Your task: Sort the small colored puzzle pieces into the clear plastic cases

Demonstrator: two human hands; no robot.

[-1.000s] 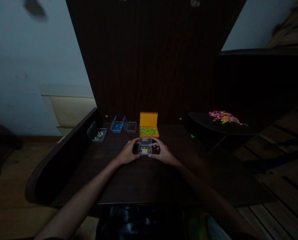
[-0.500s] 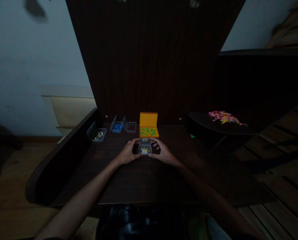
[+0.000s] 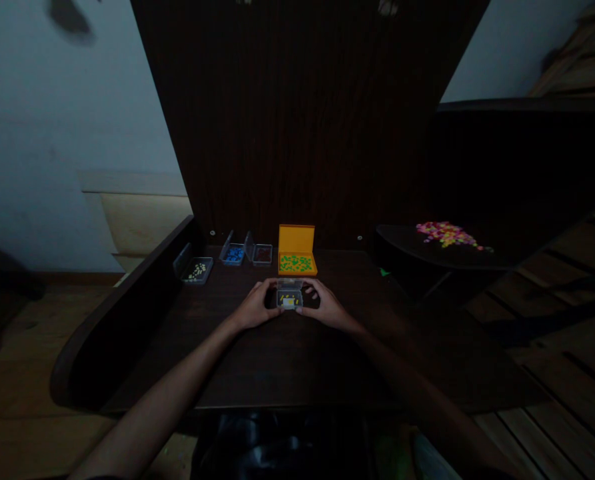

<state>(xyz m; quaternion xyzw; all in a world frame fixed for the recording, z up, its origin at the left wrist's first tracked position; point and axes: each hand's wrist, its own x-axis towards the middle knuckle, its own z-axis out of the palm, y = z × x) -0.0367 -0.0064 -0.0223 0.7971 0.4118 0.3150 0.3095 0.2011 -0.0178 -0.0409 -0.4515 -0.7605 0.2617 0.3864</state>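
Note:
A small clear plastic box (image 3: 278, 302) with a raised hinged lid sits on the dark tabletop, with several small yellow pieces and a whitish patch in it. My left hand (image 3: 255, 305) grips its left side, thumb at the front corner and fingers at the back by the lid. From the right, my right hand (image 3: 326, 305) holds it the same way, with some fingers curled behind. Just beyond stands an open orange box (image 3: 297, 238) holding many green pieces.
Left of the orange box are open clear boxes with dark red pieces (image 3: 263, 254), blue pieces (image 3: 234, 254) and pale pieces (image 3: 197, 271). A pile of pink and yellow pieces (image 3: 447, 233) lies on a raised shelf at right. A side panel (image 3: 122, 320) bounds the table's left.
The lid of the small clear box looks slightly lower, tilted a little more. Both hands stay in nearly the same place on the box.

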